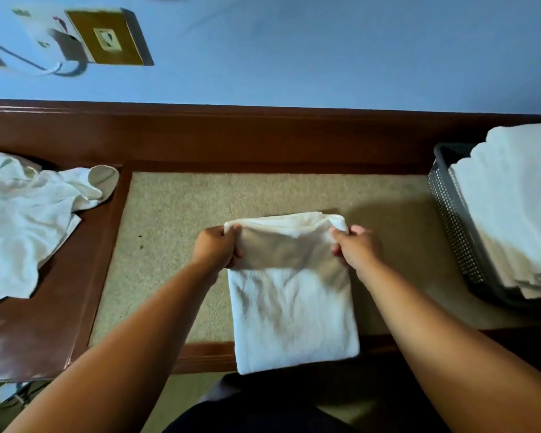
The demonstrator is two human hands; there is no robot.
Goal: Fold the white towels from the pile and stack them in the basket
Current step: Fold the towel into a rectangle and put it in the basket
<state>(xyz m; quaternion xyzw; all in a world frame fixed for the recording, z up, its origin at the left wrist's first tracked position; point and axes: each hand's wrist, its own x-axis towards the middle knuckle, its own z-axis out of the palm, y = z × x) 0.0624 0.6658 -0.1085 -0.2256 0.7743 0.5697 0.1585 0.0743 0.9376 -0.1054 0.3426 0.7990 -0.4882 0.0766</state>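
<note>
Basket and pile are cropped, while left hand and right hand pinch the towel on the beige-topped table.

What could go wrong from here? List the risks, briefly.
1. The half-folded towel overhangs the near edge of the table. It may slide off once the left hand and right hand let go.
2. Its far edge is bunched where both hands grip it, so the fold may land crooked.
3. The stack of folded towels already rises above the rim of the basket. Another towel could tip it.
</note>
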